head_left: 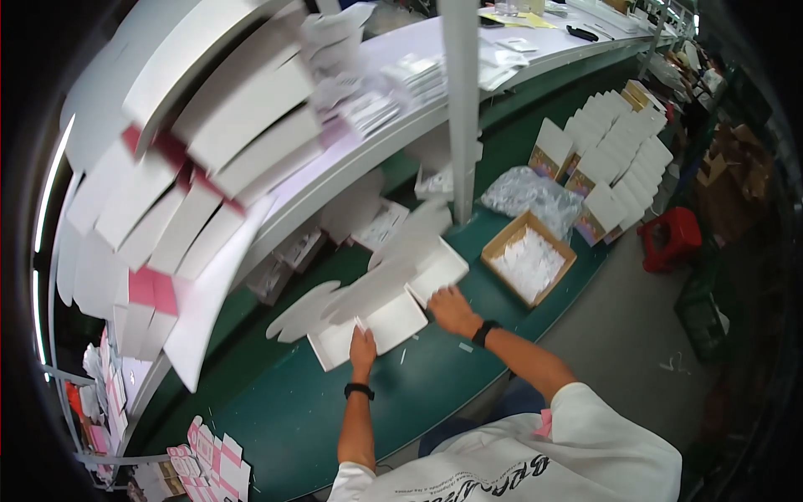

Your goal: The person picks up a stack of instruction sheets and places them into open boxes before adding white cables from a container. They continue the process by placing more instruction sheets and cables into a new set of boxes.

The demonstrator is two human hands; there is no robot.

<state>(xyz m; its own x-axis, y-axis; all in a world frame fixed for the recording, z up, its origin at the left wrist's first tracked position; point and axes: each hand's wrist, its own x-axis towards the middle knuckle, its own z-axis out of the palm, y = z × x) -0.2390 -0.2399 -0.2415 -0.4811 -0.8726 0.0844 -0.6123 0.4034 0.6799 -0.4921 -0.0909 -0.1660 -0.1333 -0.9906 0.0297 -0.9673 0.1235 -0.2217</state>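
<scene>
Two white cardboard boxes stand side by side on the green tabletop (288,418), their lids raised on the far side. My left hand (363,348) is at the near wall of the left box (393,325). Its fingers are closed, with a small white bit at the tips that is too small to name. The fingers of my right hand (454,312) curl over the near corner of the right box (443,266). Both boxes look bare inside where they show. To the right lies an open brown carton (558,286) filled with white paper slips (529,263).
White boxes (259,134) are stacked on the raised shelf (368,125) at left, beside white packets (368,109). A white post (462,109) rises behind the work area. Clear plastic bags (531,197) and rows of box sleeves (615,159) lie right. A red stool (672,238) stands on the floor.
</scene>
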